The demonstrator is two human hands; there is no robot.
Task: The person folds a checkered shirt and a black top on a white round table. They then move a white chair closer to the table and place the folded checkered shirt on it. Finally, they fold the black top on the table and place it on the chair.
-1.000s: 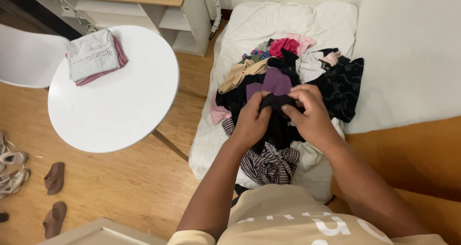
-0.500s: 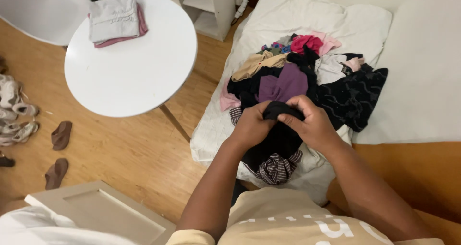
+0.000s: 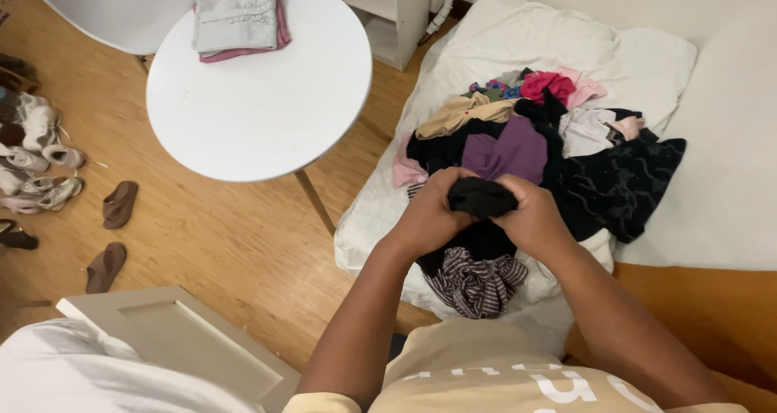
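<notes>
A bunched black garment (image 3: 481,197) sits above the near edge of the clothes pile (image 3: 534,150) on the white bedding (image 3: 566,49), pinched between the left hand (image 3: 429,217) and right hand (image 3: 534,219), fingers curled tight. Far left, folded clothes (image 3: 236,18) lie on a round white table (image 3: 267,105).

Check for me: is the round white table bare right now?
No, a folded stack of clothes lies near the far edge of the round white table.

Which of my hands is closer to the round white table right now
Left. Your left hand is on the table's side of the black garment both hands grip; your right hand sits beyond it, farther from the round white table.
</notes>
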